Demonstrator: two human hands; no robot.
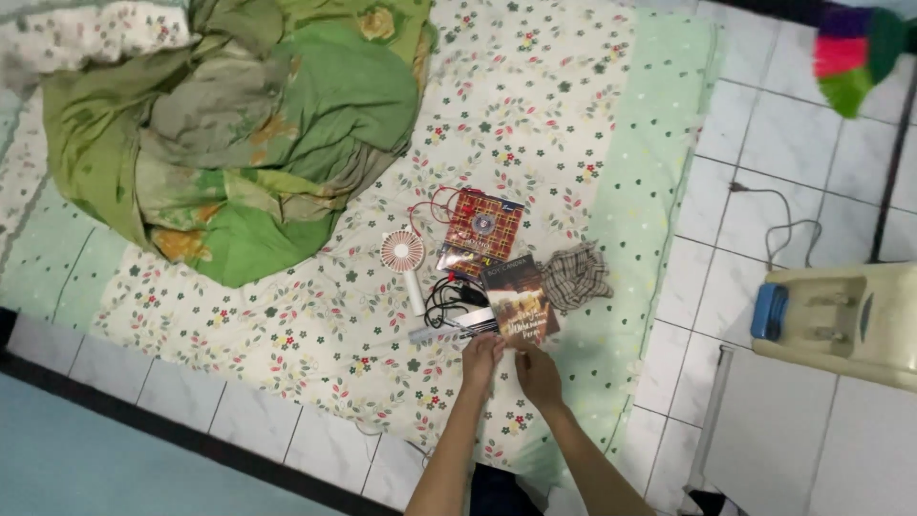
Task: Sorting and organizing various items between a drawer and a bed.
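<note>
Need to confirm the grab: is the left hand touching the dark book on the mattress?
Cannot tell. In the head view the left hand reaches the lower edge of the dark book, but contact isn't plain.

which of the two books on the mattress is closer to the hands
The dark brown book, lying just above the left hand and right hand. The red patterned book lies farther up the mattress.
</note>
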